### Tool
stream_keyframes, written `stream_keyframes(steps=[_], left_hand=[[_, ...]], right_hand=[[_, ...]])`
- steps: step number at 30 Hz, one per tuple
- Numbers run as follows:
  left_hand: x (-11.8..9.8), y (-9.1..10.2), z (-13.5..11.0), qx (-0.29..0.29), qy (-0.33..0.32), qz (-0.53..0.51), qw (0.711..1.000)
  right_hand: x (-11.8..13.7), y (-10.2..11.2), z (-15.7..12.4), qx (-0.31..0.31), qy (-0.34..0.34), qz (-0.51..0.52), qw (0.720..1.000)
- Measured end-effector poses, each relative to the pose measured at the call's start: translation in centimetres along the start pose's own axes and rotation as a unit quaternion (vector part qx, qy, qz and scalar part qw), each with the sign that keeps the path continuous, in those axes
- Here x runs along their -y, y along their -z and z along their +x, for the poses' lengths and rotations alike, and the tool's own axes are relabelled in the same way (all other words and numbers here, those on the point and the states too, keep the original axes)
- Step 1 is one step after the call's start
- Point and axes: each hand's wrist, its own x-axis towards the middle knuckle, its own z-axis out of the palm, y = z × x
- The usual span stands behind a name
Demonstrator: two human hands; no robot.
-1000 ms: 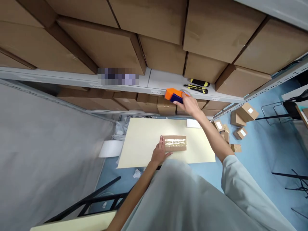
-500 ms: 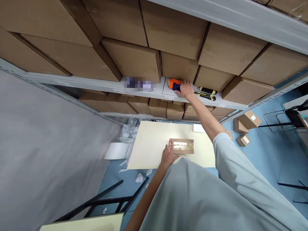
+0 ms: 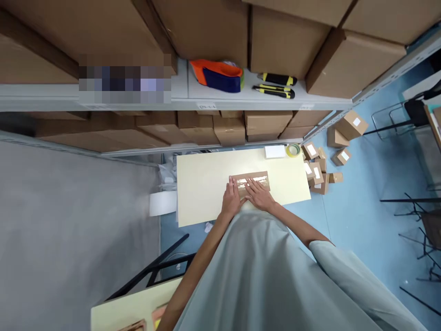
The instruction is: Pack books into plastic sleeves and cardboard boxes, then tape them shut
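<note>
A small brown cardboard box (image 3: 257,177) with shiny clear tape along its top lies on the pale yellow table (image 3: 203,184). My left hand (image 3: 231,200) rests against the box's left end, fingers laid flat on it. My right hand (image 3: 259,196) lies palm down on the box's top, fingers stretched out over the tape. The orange and blue tape dispenser (image 3: 217,75) sits on the grey shelf (image 3: 193,92) above, away from both hands.
Two yellow-and-black utility knives (image 3: 275,85) lie on the shelf beside the dispenser. A tape roll (image 3: 293,150) and a white pad (image 3: 274,151) sit at the table's far edge. Several small labelled boxes (image 3: 320,165) lie on the blue floor at right. Large cartons fill the shelves.
My right hand left the tape dispenser on the shelf and came down onto the top of the taped box. The left hand stayed at the box's left end.
</note>
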Motion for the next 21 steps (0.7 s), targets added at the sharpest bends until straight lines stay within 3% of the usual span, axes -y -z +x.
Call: stream_keyframes(steps=[3,7,11,14,21], left_hand=[[-0.3,0.7,0.2,0.015,0.009,-0.019,1.000],[-0.9,1.5,0.4,0.023,0.028,-0.093,0.995],[-1.6,1.9,0.6,0.002,0.135,-0.188,0.973],[-2.2,2.0,1.3,-0.027,0.226,-0.225,0.947],[-2.8,1.6,2.8,-0.045,0.287,-0.258,0.921]], right_hand=[[-1.8,-2.0,-3.7,-0.018,-0.072,0.030,0.997],[-3.3,-2.6,-5.5,-0.090,-0.162,0.114,0.976],[-3.0,-3.2,-4.4,-0.143,-0.253,0.205,0.935],[-2.7,-2.8,-2.6,-0.149,-0.315,0.216,0.912],[-3.3,-2.5,-0.1,-0.145,-0.370,0.227,0.889]])
